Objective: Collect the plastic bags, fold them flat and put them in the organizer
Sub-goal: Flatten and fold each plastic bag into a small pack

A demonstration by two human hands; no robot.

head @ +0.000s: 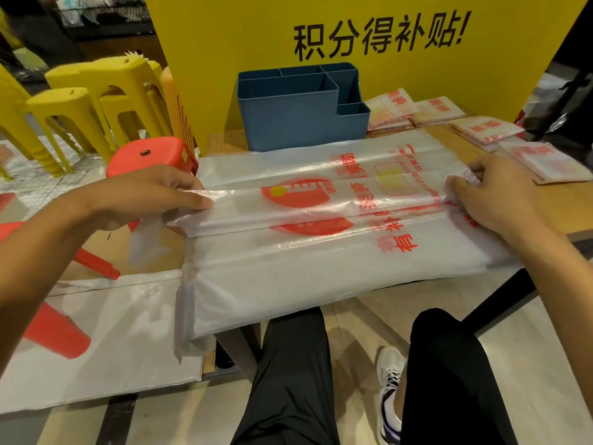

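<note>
While both hands hold its two ends, a big see-through plastic bag [321, 252] with red print lies stretched across the small wooden table [558, 194]. The left hand [150, 195] pinches the left end of a long fold in the bag, with the thumb on top and the fingers curled under the plastic. The right hand [494, 191] pinches the right end of the same fold, where the plastic is bunched up between the fingers. The fold runs from one hand to the other, lifted a little above the rest of the bag. The near edge of the bag hangs over the front of the table, above the person's legs in black trousers [288, 380].

Behind the bag stands a blue organizer [298, 120] with several open sections. It sits at the back of the table, touching or almost touching the far edge of the bag. To its right lie folded bags [484, 128] in small flat piles with the same red print. A yellow board [224, 43] with black writing stands behind the organizer.

On the left are yellow stools [83, 91] and a red stool [150, 154]. More clear plastic [106, 332] lies flat on the floor beside the table. One white shoe [390, 390] shows between the legs.
</note>
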